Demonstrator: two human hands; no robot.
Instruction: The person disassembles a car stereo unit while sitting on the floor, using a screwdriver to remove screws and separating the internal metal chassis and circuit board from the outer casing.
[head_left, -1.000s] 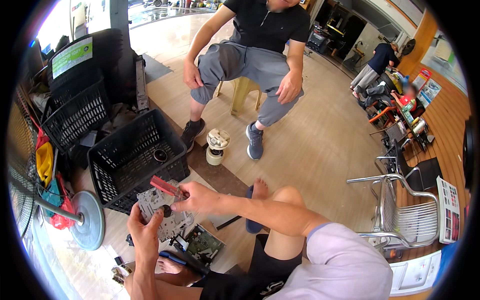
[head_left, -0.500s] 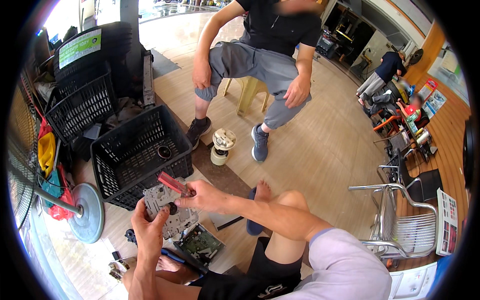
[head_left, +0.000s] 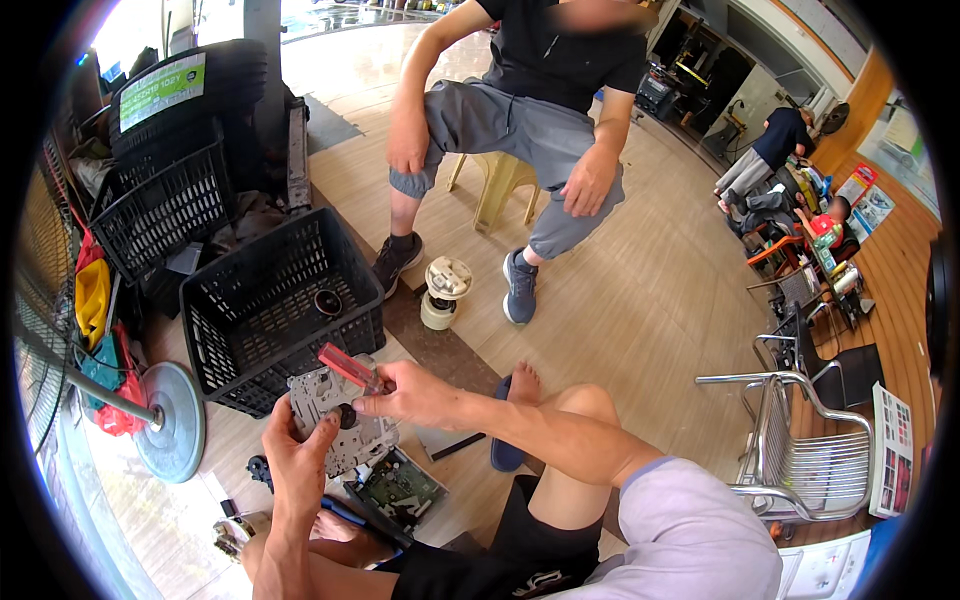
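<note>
My left hand [head_left: 297, 447] grips the near left edge of a flat silver metal mechanism plate [head_left: 318, 394] with slots and cut-outs. A red-handled screwdriver [head_left: 346, 365] is in my right hand [head_left: 418, 394], its handle end pointing up and left over the plate. Its tip is hidden. Between my two thumbs, a small black round part [head_left: 347, 416] shows on the plate. Just below the plate, a green circuit board [head_left: 400, 490] sits in an open metal housing on the floor, near my left foot.
A black plastic crate [head_left: 262, 375] stands ahead on the left, with a dark ring inside. Right of it is a whitish cylindrical part [head_left: 440, 295]. Another person [head_left: 560, 80] sits opposite on a yellow stool [head_left: 492, 195]. A metal chair [head_left: 810, 445] stands right, a round fan base [head_left: 172, 425] left.
Both hands stay nearly in place on the plate, with the screwdriver shifted only very slightly. The whole view has moved a little.
</note>
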